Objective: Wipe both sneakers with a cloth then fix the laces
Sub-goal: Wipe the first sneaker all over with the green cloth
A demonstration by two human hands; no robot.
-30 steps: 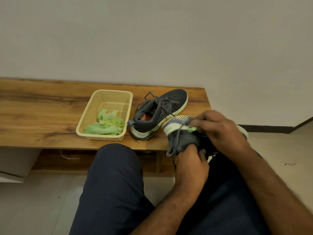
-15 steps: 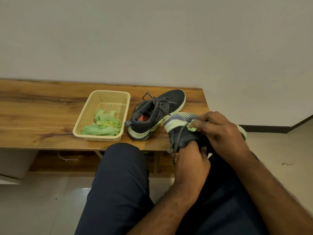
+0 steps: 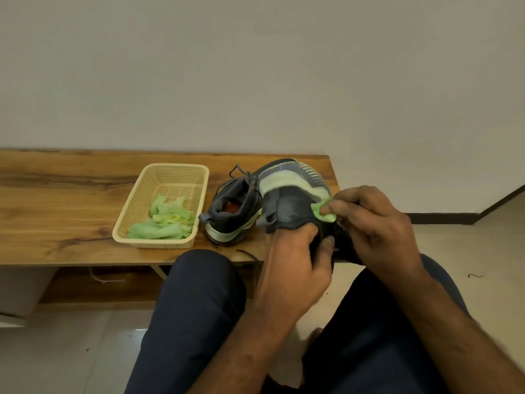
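I hold a dark grey sneaker (image 3: 289, 206) with a pale green sole above my lap, heel towards me and sole turned up. My left hand (image 3: 295, 265) grips it from below at the heel. My right hand (image 3: 372, 223) presses a small green cloth (image 3: 322, 211) against the sneaker's side, just under the sole edge. The second sneaker (image 3: 231, 216) stands on the wooden bench (image 3: 71, 200), laces loose, partly hidden behind the held one.
A cream plastic basket (image 3: 163, 177) with several green cloths (image 3: 164, 220) sits on the bench left of the shoes. My knees in dark trousers (image 3: 199, 302) are below the bench's front edge. A plain wall rises behind; tiled floor lies below.
The held sneaker has risen and tilted so its sole faces up more, now covering part of the second sneaker. My right hand with the cloth has slid to the sneaker's side.
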